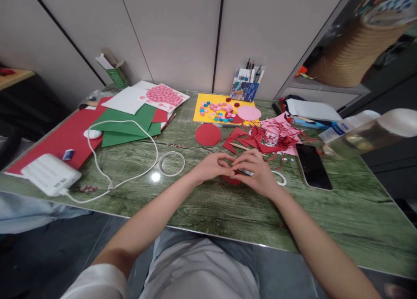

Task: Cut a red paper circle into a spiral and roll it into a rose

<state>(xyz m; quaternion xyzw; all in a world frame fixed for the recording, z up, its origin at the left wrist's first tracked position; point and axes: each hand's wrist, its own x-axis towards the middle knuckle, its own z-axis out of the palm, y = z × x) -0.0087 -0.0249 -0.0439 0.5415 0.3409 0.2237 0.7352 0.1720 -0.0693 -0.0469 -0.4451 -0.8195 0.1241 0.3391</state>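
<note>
My left hand (212,166) and my right hand (257,172) meet above the middle of the table. Their fingertips are pinched together at a piece of red paper (232,181), mostly covered by the fingers. Below my right hand lie what look like scissors, with a white loop handle (281,179) showing to the right. Just beyond my fingers lies a red paper disc (208,134). A thin wooden stick (239,147) and red paper scraps (239,138) lie past my right hand.
A yellow sheet (197,116) carries small pink and blue pieces and a pink oval (249,113). To the right are a phone (314,166) and a clear bottle (361,140). Left, a white cable (155,149) runs to a power bank (51,174); green sheets (122,136) lie behind.
</note>
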